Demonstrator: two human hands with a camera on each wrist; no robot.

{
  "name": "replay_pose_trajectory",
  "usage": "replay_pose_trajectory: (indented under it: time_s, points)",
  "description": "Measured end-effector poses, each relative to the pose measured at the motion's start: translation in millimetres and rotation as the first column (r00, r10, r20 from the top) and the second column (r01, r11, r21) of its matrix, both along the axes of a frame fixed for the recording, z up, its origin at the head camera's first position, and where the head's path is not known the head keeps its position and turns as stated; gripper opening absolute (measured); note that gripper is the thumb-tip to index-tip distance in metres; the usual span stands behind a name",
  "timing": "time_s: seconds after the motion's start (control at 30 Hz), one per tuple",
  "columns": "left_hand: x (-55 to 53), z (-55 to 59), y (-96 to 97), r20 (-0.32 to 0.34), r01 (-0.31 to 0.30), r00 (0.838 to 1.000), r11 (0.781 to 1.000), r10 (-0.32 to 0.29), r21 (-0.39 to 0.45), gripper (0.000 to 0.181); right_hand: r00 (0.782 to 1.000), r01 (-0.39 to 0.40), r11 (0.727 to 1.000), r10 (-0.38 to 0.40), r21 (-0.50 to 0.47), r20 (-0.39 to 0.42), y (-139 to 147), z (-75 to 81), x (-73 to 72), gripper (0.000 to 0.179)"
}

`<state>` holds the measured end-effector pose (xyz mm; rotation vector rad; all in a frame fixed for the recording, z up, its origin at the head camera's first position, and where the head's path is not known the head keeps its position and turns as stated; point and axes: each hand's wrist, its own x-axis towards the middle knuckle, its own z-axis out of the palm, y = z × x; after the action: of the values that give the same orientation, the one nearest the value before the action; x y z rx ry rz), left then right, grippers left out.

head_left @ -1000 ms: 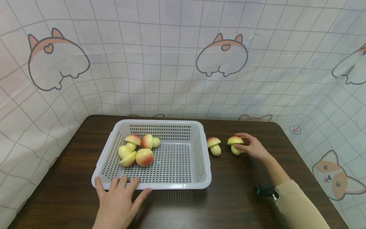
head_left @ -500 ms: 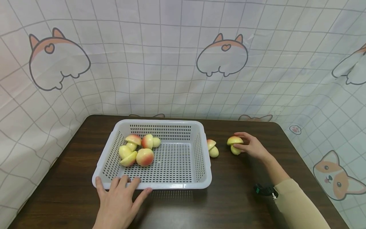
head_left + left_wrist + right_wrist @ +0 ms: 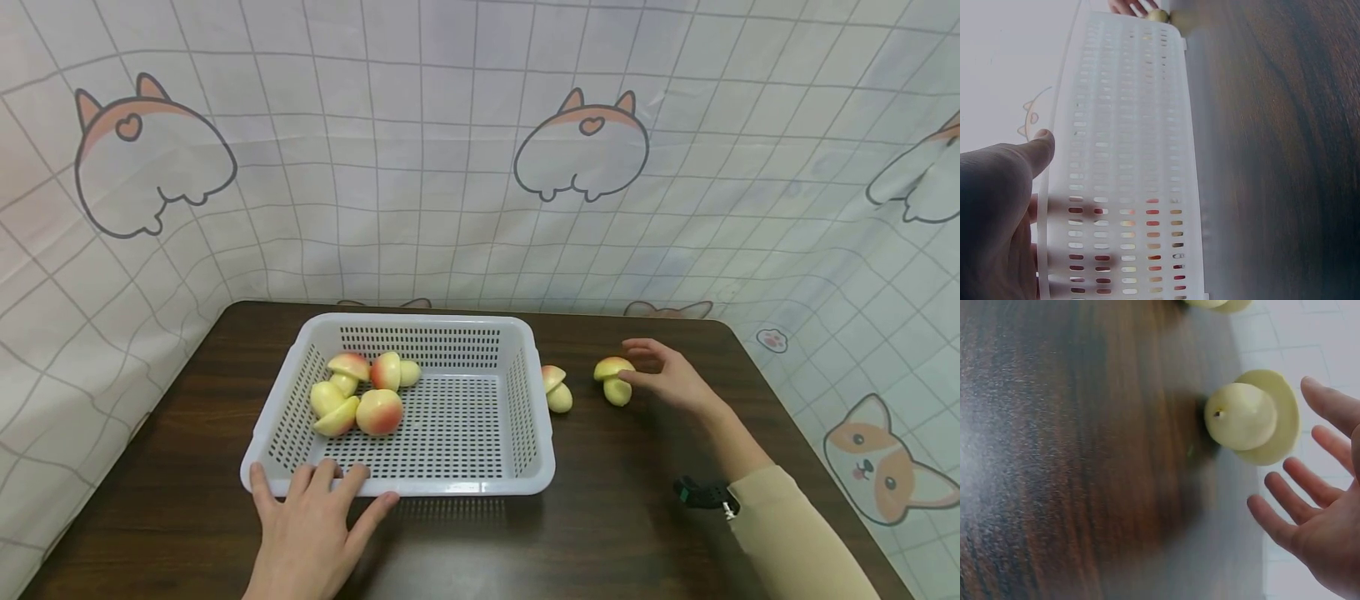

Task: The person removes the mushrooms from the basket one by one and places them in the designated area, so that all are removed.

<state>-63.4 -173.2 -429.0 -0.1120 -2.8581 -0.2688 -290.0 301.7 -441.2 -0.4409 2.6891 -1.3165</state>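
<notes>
In the head view, my left hand [image 3: 311, 529] rests on the front rim of a white plastic basket [image 3: 495, 486], fingers spread over the edge. The left wrist view shows its thumb [image 3: 1039, 150] by the rim and finger shadows through the slotted wall. My right hand [image 3: 671, 379] is spread just right of a toy mushroom [image 3: 617, 387], which stands upright with a yellow-red cap. In the right wrist view a gap separates the fingers from this mushroom [image 3: 1244, 419]. A second mushroom [image 3: 558, 396] leans close to the basket's right side, its cap partly hidden by the rim.
Several mushroom-like pieces, including a round red-yellow one [image 3: 380, 412], lie in the left half of the basket. A dark wooden table [image 3: 600, 517] carries everything. A patterned white cloth [image 3: 450, 208] hangs behind it and at both sides.
My right hand has let go of the upright mushroom and drawn slightly right. Earlier, the other mushroom shifted a little left, closer to the basket. My left hand has stayed put.
</notes>
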Motion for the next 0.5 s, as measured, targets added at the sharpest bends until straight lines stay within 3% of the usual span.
replay_pose_trajectory:
  time_s: [0.5]
  points:
    - [0.5, 0.4, -0.1, -0.002, 0.005, 1.000, 1.000, -0.005, 0.008, 0.053, 0.997, 0.000, 1.000, 0.002, 0.019, -0.075, -12.8, 23.9, 0.1, 0.061]
